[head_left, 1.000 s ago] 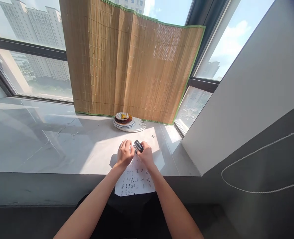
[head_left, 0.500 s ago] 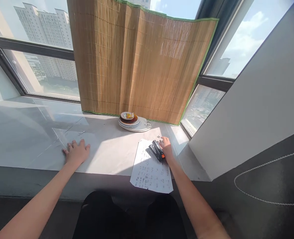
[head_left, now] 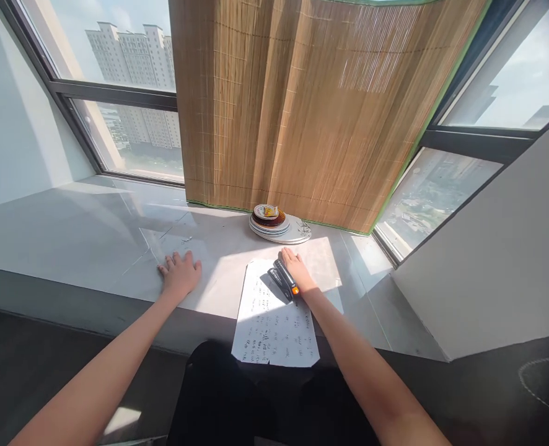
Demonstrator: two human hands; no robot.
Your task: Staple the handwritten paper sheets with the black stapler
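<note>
My left hand lies on the stone sill with its fingers spread, holding nothing. Just beyond its fingertips are a few tiny slivers that look like staples. My right hand rests on the sill along the right side of a black stapler with an orange tip. Its fingers point forward, and what lies under them is hidden. The two arms of the stapler stand apart in a narrow V on a sheet of paper with handwriting. The paper's near end hangs over the sill edge.
A stack of plates with a small yellow packet on top stands at the back, next to a pale oval plate. A bamboo blind hangs behind them. A slanted white wall bounds the right side.
The view has turned left. My right hand has shifted left and lies closer against the stapler; the small dark pieces by its fingertips are no longer visible. My left hand stays spread on the sill.
</note>
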